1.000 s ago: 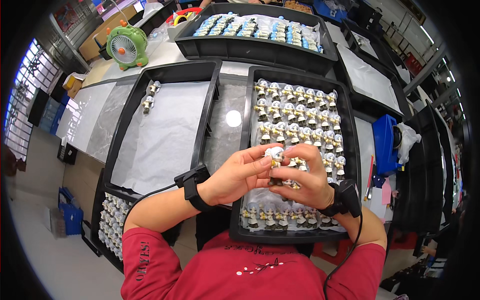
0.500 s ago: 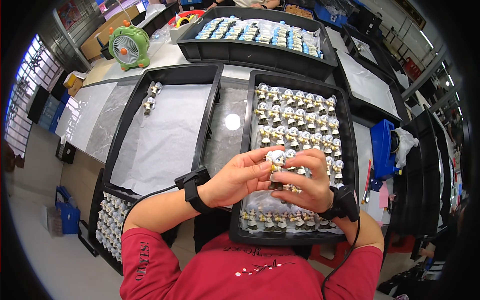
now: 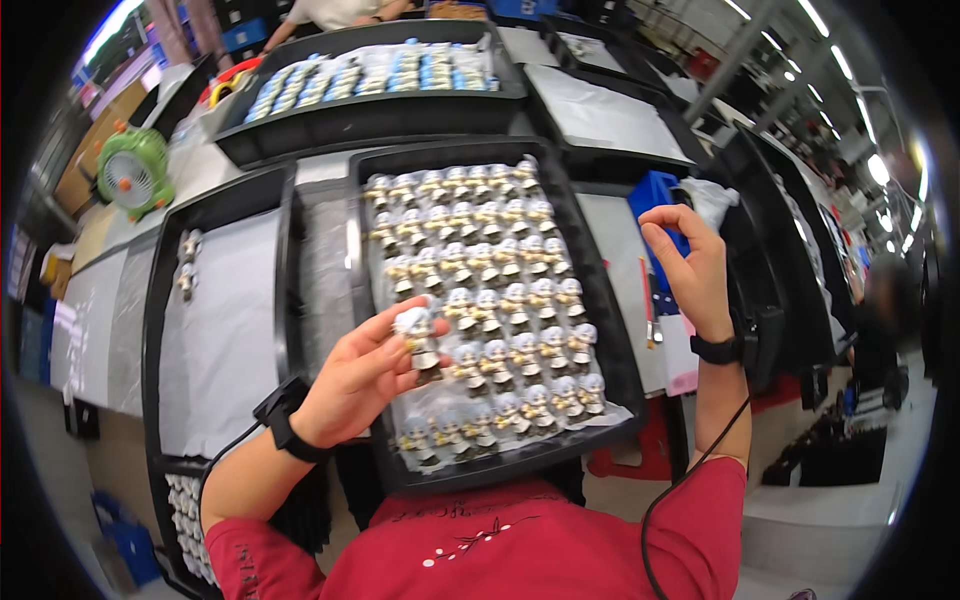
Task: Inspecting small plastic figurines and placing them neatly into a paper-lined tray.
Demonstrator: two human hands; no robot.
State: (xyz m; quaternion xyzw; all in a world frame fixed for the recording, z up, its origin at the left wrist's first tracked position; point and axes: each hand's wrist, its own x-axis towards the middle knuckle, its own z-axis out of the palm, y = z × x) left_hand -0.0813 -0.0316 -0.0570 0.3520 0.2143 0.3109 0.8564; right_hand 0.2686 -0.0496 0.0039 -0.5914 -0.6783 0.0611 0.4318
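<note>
A small figurine (image 3: pixel 417 335) with pale hair, a white outfit and a dark base is held upright between the thumb and fingers of my left hand (image 3: pixel 360 370), above the left side of a black tray (image 3: pixel 622 370). Rows of similar figurines (image 3: pixel 488 300) stand on the lining of that tray. Off to the right, my right hand (image 3: pixel 695 270) is raised beside a blue bin (image 3: pixel 645 200). Its thumb and fingertips are curled close together, and whatever is between them, if anything, cannot be made out.
Two figurines (image 3: pixel 187 265) lie in a paper-lined black tray (image 3: pixel 285 280) on the left. Behind stands a larger tray (image 3: pixel 370 115) of blue-and-white figurines, with a person (image 3: pixel 340 12) beyond. A green fan (image 3: pixel 135 172) is at the far left. Brushes (image 3: pixel 648 300) lie right of the near tray.
My right hand has left the figurine and moved right toward the blue bin. My left hand still holds the figurine. The view has swung right.
</note>
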